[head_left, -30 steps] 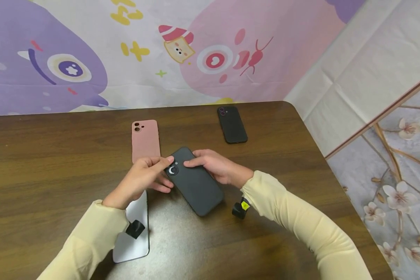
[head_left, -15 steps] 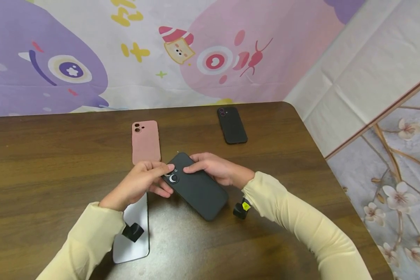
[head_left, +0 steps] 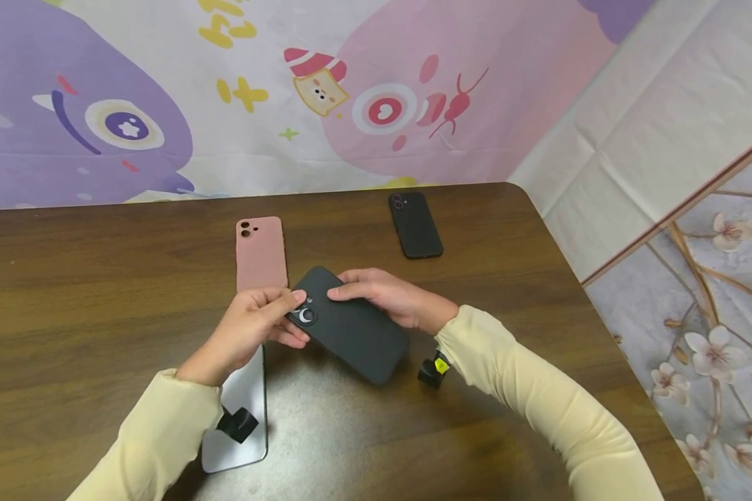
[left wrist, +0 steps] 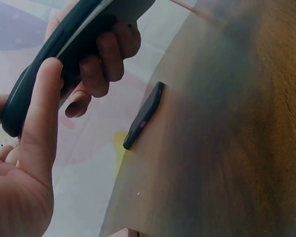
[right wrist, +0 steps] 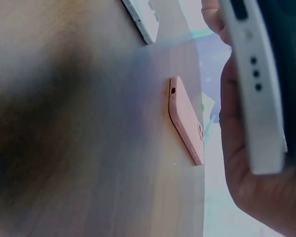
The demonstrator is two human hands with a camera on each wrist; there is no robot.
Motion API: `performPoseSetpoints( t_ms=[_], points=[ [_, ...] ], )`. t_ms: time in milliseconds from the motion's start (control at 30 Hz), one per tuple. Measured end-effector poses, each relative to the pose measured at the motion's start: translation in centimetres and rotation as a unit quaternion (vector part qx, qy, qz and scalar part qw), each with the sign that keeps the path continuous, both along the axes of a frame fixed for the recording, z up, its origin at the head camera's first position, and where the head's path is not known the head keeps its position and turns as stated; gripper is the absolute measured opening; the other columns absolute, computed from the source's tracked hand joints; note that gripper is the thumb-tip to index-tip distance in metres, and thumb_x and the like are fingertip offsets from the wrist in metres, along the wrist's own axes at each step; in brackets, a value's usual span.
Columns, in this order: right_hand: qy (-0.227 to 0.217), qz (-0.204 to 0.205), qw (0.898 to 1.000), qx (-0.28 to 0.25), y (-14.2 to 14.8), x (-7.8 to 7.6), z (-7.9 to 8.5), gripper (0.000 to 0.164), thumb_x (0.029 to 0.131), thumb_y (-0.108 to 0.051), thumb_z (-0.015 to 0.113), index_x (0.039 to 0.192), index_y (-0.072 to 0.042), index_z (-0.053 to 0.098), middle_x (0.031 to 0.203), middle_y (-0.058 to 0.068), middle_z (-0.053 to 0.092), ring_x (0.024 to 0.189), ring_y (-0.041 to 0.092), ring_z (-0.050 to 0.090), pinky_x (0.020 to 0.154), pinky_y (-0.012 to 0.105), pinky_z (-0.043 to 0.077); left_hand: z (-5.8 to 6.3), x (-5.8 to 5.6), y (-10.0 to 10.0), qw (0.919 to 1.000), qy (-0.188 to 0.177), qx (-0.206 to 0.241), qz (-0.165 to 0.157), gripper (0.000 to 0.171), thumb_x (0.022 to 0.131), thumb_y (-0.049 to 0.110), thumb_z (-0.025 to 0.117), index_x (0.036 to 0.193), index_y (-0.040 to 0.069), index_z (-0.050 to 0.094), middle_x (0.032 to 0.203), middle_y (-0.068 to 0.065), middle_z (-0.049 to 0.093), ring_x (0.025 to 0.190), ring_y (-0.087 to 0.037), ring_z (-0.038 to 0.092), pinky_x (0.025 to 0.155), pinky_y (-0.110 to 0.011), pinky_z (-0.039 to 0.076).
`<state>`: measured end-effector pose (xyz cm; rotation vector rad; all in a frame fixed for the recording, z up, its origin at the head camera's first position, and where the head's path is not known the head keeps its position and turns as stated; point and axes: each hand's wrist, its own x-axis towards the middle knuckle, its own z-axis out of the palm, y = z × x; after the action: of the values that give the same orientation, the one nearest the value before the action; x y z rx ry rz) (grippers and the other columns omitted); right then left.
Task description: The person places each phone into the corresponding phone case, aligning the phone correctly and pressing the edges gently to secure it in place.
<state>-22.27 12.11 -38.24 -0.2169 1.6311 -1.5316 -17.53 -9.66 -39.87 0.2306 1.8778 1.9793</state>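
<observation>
Cover [head_left: 358,332] and phone [right wrist: 260,113] sit above the table [head_left: 100,292], your left hand [head_left: 243,328] pinching one corner, your right hand [head_left: 396,296] gripping the side; probably mid-fitting or mid-removal, calling for even pressure along the edge

Cartoon backdrop [head_left: 263,132] (purple, pink and white) behind the brown table [head_left: 113,299].

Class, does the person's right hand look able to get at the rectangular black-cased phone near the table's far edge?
Probably not immediately: the right hand grips a dark-grey rectangular phone case. Otherwise, only wooden tabletop separates hand and black-cased phone.
</observation>
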Motion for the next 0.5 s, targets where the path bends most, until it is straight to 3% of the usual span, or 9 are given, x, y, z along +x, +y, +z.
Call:
performPoseSetpoints(
  t_ms=[100,300,500],
  points=[
    [0.008,-0.024,1.000,0.002,0.2,-0.1,0.1,0.026,0.092,-0.023,0.050,0.110,-0.005,0.053,0.083,0.000,0.062,0.071,0.011,0.062,0.061,0.023,0.053,0.2,0.2,-0.1,0.9997,0.004,0.004,0.024,0.024,0.096,0.014,0.051,0.093,-0.009,0.058,0.071,0.002,0.066,0.059,-0.015,0.068,0.061,-0.035,0.060],
    [0.019,-0.058,0.998,0.012,1.2,0.2,0.1,0.026,0.093,-0.028,0.050,0.106,-0.007,0.059,0.082,-0.001,0.062,0.071,0.011,0.062,0.061,0.025,0.053,0.5,0.4,-0.5,0.9962,0.022,0.030,0.078,0.020,0.096,0.015,0.052,0.082,0.004,0.061,0.067,0.002,0.068,0.058,-0.016,0.068,0.059,-0.031,0.060],
    [-0.015,-0.078,0.996,-0.034,2.0,0.7,-0.4,0.036,0.097,-0.031,0.044,0.114,-0.001,0.056,0.084,0.000,0.066,0.070,0.013,0.066,0.060,0.030,0.057,0.7,0.7,-0.9,0.9870,0.032,0.015,0.157,0.021,0.096,0.020,0.054,0.080,0.011,0.064,0.069,0.005,0.068,0.057,-0.013,0.068,0.056,-0.027,0.059]
  ],
)
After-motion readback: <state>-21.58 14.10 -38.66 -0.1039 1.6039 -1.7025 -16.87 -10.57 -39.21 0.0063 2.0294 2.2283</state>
